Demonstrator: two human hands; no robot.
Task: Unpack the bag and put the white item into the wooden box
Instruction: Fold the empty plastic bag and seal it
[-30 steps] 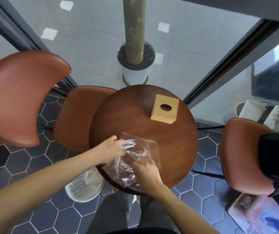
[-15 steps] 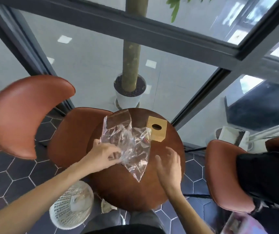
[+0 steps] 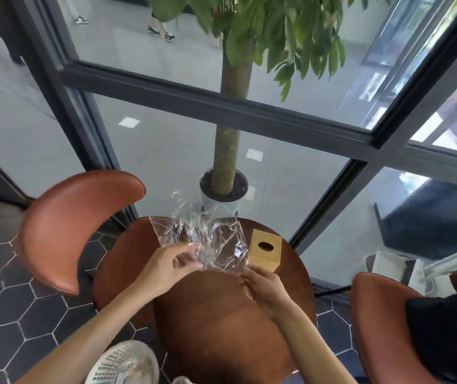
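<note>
A crumpled clear plastic bag (image 3: 208, 239) is held up over the far side of the round brown table (image 3: 221, 322). My left hand (image 3: 172, 263) is shut on the bag's lower left part. My right hand (image 3: 263, 284) has its fingers curled on the bag's lower right corner; it is blurred. The wooden box (image 3: 265, 249), with an oval hole in its top, stands on the table just right of the bag and just beyond my right hand. No white item shows in or near the bag.
Brown padded chairs stand at the left (image 3: 77, 225) and right (image 3: 382, 314); a black thing (image 3: 448, 333) lies on the right one. A white mesh basket (image 3: 122, 364) sits on the floor near my left arm. A potted tree (image 3: 224, 189) stands behind the glass.
My head has tilted up. My left hand kept hold of the lifted bag and moved it toward the box. My right hand, open half a second ago, has come up to the bag's lower corner.
</note>
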